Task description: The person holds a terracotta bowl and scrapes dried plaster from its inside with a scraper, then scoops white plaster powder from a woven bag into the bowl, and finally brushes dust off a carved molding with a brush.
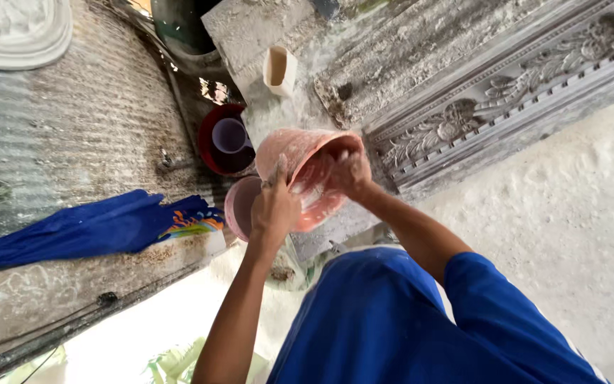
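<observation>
The person in the blue shirt (392, 320) holds a pink plastic bucket (300, 153) tipped on its side, its mouth turned toward the body and its inner wall coated with white residue. The left hand (275, 206) is clamped on the near rim of the bucket, thumb raised along the outer wall, fingers wrapped under the edge. The right hand (349, 174) is inside the mouth of the bucket, fingers bunched and pressed against the inner wall; whether it pinches anything there cannot be told, as powder and blur hide the fingertips. The two hands stand close together, one on either side of the rim. The bucket is held in the air above a second pink bucket (239, 206), which sits just below and behind the left hand. Just beyond that stands a dark red bucket (211, 153) with a pale lilac cup (229, 135) inside it. A small cream rectangular container (278, 70) stands open on a dusty grey slab (243, 32) further off. A long ornate plaster moulding (506, 92) with leaf relief lies to the right, on white-dusted ground (570, 227). To the left, a folded blue cloth (87, 227) rests on corrugated metal sheeting (72, 121), and a white moulded piece (15, 32) lies at the far corner.
</observation>
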`<state>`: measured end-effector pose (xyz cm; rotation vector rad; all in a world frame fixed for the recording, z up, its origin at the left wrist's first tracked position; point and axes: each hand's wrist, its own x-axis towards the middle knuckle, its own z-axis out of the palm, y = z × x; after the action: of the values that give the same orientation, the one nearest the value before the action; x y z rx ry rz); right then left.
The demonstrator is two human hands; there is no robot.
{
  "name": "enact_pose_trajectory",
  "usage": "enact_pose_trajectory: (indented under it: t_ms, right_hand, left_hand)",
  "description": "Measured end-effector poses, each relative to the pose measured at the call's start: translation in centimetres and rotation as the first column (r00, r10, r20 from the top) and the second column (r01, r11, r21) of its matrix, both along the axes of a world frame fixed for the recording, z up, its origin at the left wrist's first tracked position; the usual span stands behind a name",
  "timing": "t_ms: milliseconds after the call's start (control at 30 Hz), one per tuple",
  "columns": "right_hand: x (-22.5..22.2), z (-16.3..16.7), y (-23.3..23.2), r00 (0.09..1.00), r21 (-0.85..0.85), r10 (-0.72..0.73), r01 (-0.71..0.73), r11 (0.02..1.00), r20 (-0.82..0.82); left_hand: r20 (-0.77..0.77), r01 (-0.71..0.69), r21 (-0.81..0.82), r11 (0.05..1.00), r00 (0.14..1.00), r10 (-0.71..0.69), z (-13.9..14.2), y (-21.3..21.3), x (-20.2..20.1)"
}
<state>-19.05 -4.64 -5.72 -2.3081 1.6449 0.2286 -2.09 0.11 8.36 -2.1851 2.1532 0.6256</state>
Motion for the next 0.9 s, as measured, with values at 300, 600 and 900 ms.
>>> enact_pose_trajectory:
  t_ms: [300, 600, 900]
  right_hand:
    - [2.7, 0.4, 1.3, 0.986, 0.278, 0.002, -0.048, 0.959, 0.164]
    - [-1.8, 0.1, 2.9, 0.993, 0.151, 0.118, -0.117, 0.981, 0.004]
    - [0.9, 0.4, 5.2, 0.732, 0.389, 0.045, -0.411, 0.824, 0.679]
  left_hand:
    - [0.006, -0.024, 0.059, 0.998, 1.000, 0.024, 1.1, -0.8, -2.2]
    - [-0.013, -0.119, 0.132, 0.984, 0.992, 0.122, 1.4, 1.3, -1.8]
    - [-0.039, -0.135, 0.078, 0.988, 0.990, 0.138, 0.6, 3.0, -1.4]
